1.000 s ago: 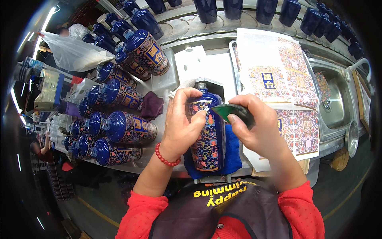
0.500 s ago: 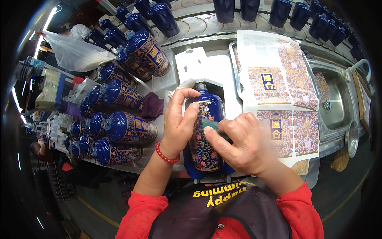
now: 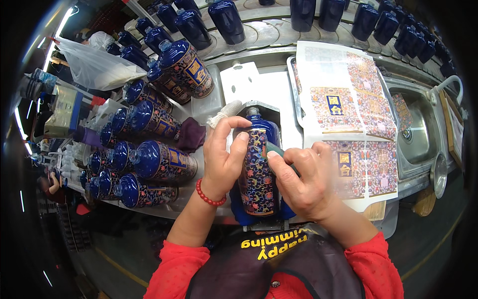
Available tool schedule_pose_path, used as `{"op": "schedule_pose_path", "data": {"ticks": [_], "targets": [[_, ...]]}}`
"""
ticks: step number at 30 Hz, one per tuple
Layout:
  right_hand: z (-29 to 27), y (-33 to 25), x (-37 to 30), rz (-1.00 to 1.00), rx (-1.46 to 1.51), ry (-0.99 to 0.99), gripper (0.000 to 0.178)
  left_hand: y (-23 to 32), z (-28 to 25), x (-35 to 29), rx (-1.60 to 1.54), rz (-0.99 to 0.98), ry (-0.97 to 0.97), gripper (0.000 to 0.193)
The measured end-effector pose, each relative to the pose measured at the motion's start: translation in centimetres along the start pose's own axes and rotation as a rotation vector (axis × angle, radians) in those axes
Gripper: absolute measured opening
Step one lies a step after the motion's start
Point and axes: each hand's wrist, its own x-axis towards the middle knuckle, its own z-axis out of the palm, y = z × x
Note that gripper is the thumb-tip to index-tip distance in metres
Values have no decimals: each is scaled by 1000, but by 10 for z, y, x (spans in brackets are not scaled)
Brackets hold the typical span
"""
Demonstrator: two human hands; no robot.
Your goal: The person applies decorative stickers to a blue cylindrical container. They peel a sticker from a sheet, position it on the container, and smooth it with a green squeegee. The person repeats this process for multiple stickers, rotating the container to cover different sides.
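In front of me a glossy dark-blue bottle (image 3: 257, 174) lies with its neck pointing away, in a blue-padded holder (image 3: 242, 213). A flowered decal with gold scrolls covers its upper face. My left hand (image 3: 224, 158) grips the bottle's left side, index finger at the shoulder and thumb on the decal's upper left. Pinched in my right hand (image 3: 307, 184) is a thin green scraper (image 3: 275, 148), its edge against the decal's right side. The fingers hide part of the scraper. A whitish cloth (image 3: 225, 113) lies just beyond my left hand.
Decal sheets (image 3: 334, 107) lie to the right, over a metal tray's edge. Beyond them is a steel sink (image 3: 420, 127). Several decorated bottles (image 3: 164, 159) lie or stand at left, beside a purple cloth (image 3: 191, 134). Plain blue bottles stand on a curved conveyor (image 3: 259, 35) behind.
My right hand and the scraper have moved right across the decal. My left hand stays at the bottle's shoulder. The plain bottles on the conveyor have shifted right.
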Motion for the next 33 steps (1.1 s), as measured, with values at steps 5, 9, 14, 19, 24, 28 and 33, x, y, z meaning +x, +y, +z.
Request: {"op": "schedule_pose_path", "data": {"ticks": [5,9,14,19,24,28,33], "targets": [[-2,7,-5,60,80,-9,41,6,-8,0,399,332,-25,28],[4,13,-8,148,185,31,49,12,-14,-2,643,402,-112,36],[5,19,-7,166,157,-50,51,13,-15,-1,614,376,-136,41],[10,15,0,62,141,-116,52,10,-12,-5,615,357,-136,48],[15,14,-1,136,61,-144,48,6,-14,-9,577,326,-133,52],[15,15,-2,152,73,-142,45,3,-14,-12,558,312,-129,54],[15,18,0,156,56,-134,45,2,-12,-12,542,309,-118,54]]}}
